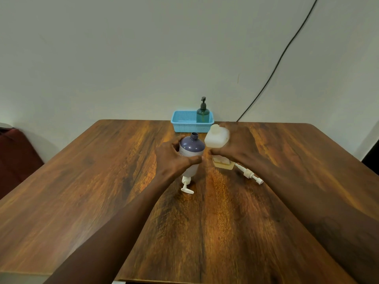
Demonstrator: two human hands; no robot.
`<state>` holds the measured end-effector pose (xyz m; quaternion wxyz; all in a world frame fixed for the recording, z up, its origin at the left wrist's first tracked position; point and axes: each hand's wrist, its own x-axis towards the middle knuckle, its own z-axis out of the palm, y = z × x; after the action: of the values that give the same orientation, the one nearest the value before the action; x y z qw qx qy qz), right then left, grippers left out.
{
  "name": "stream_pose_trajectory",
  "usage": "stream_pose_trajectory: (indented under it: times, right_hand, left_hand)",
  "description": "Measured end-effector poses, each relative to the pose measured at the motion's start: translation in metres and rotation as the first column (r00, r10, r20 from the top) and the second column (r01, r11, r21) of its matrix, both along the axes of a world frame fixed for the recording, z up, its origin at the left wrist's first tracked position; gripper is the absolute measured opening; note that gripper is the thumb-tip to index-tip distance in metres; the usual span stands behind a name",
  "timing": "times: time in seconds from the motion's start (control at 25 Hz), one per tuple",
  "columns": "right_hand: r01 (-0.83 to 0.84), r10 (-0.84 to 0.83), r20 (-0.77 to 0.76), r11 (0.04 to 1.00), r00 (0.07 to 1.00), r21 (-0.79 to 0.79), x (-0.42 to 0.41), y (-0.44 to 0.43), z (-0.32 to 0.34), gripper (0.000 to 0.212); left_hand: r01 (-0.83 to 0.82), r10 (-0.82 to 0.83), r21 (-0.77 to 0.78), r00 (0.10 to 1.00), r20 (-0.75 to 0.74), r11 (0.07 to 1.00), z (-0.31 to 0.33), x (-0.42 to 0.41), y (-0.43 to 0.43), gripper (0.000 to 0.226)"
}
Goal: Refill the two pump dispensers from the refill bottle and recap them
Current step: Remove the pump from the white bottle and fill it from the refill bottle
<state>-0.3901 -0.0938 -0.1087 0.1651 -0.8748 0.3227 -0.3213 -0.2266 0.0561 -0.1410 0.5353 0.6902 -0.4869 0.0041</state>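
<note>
**Hands each gripped a bottle, both pumps lying loose**

Your left hand (174,158) was curled round the middle of the purple-topped bottle (191,147), thumb across its near face and fingers wrapped behind it on the far side. Its forearm reached in from the lower left, wrist nearly straight. The bottle stood roughly upright in your grip with its neck open. I could not tell whether its base rested on the table (102,181).

Your right hand (240,148) held the translucent bottle (217,138) from its right side, back of the hand facing up, fingers closed around the body below the shoulder. That bottle leaned slightly toward your left hand, nearly touching the purple one, and amber liquid showed in its lower part under your fingers. Motion blur hid whether its neck was capped.

Just below your left hand, toward you, lay the white pump head (187,186). Just beside your right wrist, on its near side, lay the cream pump head (249,175) with its tube pointing back under the hand.

Beyond both hands, at the table's far edge, sat the blue basket (184,121), and the teal pump dispenser (203,113) stood upright inside its right end, pump fitted.
</note>
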Motion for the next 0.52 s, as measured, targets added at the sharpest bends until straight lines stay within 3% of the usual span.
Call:
stream_pose_trajectory:
  times: [0.28,0.44,0.52]
  right_hand:
    - [0.124,-0.117,-0.074,0.987,0.99,0.105,-0.007,-0.007,-0.018,0.099]
    - [0.019,-0.016,-0.027,0.99,1.0,0.14,-0.006,-0.002,-0.01,0.104]
    - [-0.014,0.017,-0.031,0.997,0.999,0.073,-0.001,0.002,-0.003,0.108]
  left_hand:
    - [0.008,-0.008,0.006,1.0,-0.005,1.0,-0.009,0.008,0.004,0.074]
    - [0.025,-0.025,0.005,0.999,-0.034,1.0,-0.012,0.011,0.008,0.075]
    - [0.018,-0.017,0.011,0.999,-0.049,1.0,-0.011,0.011,0.01,0.076]
